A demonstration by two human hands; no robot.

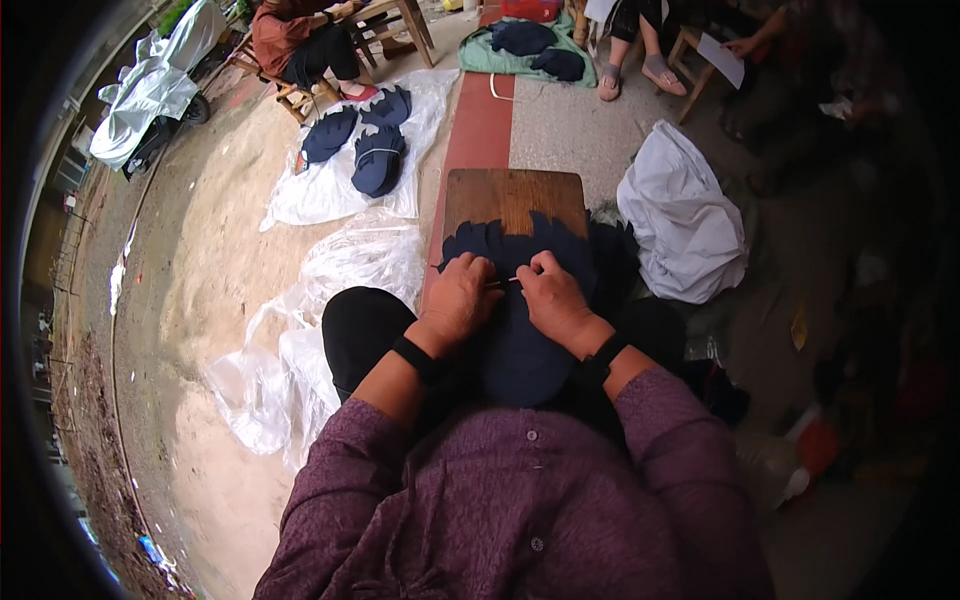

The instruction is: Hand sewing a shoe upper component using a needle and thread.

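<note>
A dark navy fabric piece with a jagged far edge lies over a brown wooden stool top and reaches back to my lap. My left hand is closed at the left side of this fabric. Opposite it, my right hand is closed too, its fingers pinched. A thin white string shows in the small gap between both hands' fingertips, just above the cloth. More dark fabric hangs at the stool's right side. How many layers lie under my hands cannot be made out.
Navy fabric bundles rest on clear plastic sheeting to the left. A white cloth sack stands at right. Farther off, a seated person is at a wooden table, and dark cloth lies on a green sheet.
</note>
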